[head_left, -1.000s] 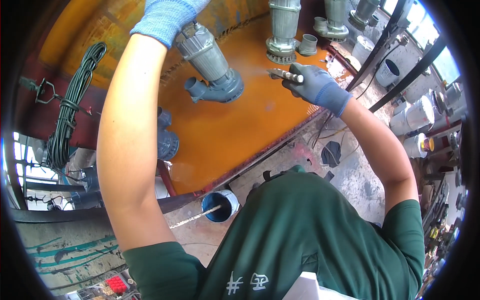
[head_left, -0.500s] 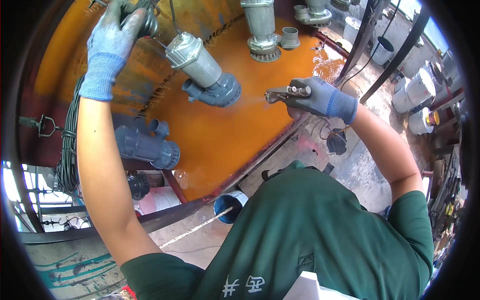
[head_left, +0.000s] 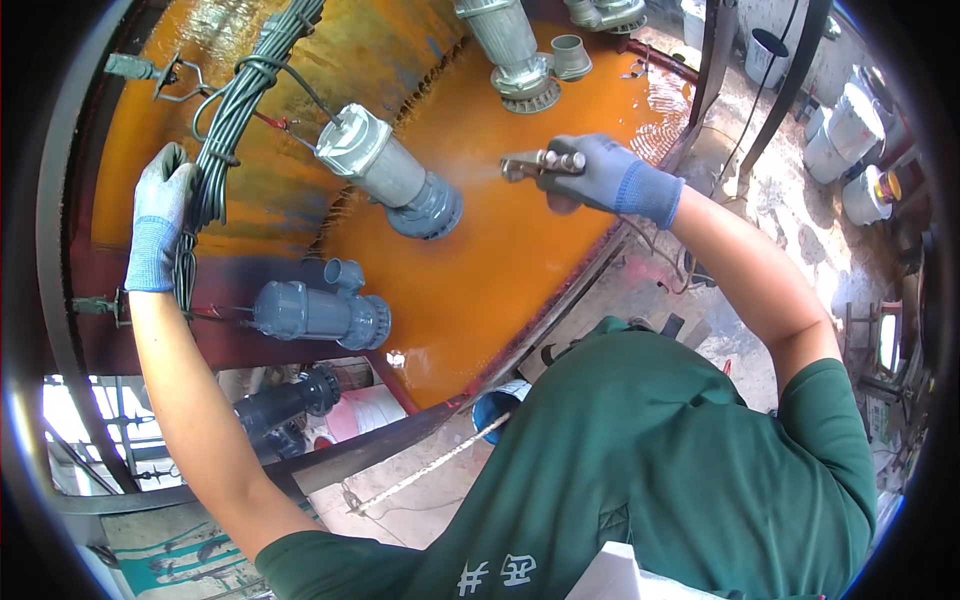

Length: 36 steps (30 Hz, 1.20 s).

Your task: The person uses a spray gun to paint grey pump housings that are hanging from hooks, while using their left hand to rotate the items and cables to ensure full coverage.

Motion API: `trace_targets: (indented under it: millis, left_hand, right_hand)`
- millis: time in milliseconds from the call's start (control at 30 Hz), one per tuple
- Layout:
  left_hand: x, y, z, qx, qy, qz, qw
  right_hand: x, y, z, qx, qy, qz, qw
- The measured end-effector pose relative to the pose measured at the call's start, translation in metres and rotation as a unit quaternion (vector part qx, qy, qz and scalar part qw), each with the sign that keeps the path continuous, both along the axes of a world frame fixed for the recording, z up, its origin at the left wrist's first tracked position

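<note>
My right hand (head_left: 595,175), in a blue-grey glove, is closed round a metal spray gun (head_left: 540,163). A pale mist leaves its nozzle toward a hanging submersible pump (head_left: 375,155). That pump's upper body is bare silver-grey, while its lower casing is blue-grey and wet-looking. My left hand (head_left: 163,200), gloved too, is closed at the lower end of a long bundle of dark cable (head_left: 250,105); some fingers are hidden. The cable runs to the top of the pump. Below hangs a second pump (head_left: 320,312), blue-grey all over, near my left forearm.
Behind the pumps is an orange-stained booth wall and basin (head_left: 480,270) with a dark red rim. More grey pumps (head_left: 510,55) hang at the back. A blue-lined bucket (head_left: 495,408) stands by my body. White buckets (head_left: 845,135) and dark metal posts (head_left: 785,85) are on the right.
My left hand has come down and left, from above the pump to the cable bundle. My right hand has shifted left with the spray gun still spraying. The view has shifted slightly.
</note>
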<state>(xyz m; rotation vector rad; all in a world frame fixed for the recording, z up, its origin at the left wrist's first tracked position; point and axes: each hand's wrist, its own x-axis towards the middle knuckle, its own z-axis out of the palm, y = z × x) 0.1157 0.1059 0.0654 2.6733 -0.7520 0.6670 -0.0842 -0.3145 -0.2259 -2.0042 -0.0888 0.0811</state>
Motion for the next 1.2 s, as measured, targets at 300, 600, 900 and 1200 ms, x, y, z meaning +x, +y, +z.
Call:
trace_targets:
  millis: [300,600,900,1200]
  left_hand:
    - [0.011,0.022,0.022,0.141,-0.087,0.125,0.978]
    - [-0.041,-0.121,-0.022,0.027,-0.262,-0.109,0.959]
    - [-0.047,-0.140,-0.065,-0.055,-0.106,-0.092,0.989]
    - [-0.047,-0.105,-0.080,-0.167,-0.060,-0.143,0.974]
  right_hand:
    - [0.012,0.005,-0.016,-0.086,-0.027,0.026,0.996]
    - [0.021,-0.017,-0.031,-0.039,-0.006,-0.013,0.999]
    - [0.012,-0.024,-0.044,-0.097,-0.089,-0.033,0.991]
    - [0.019,-0.012,-0.062,-0.112,-0.149,-0.020,0.982]
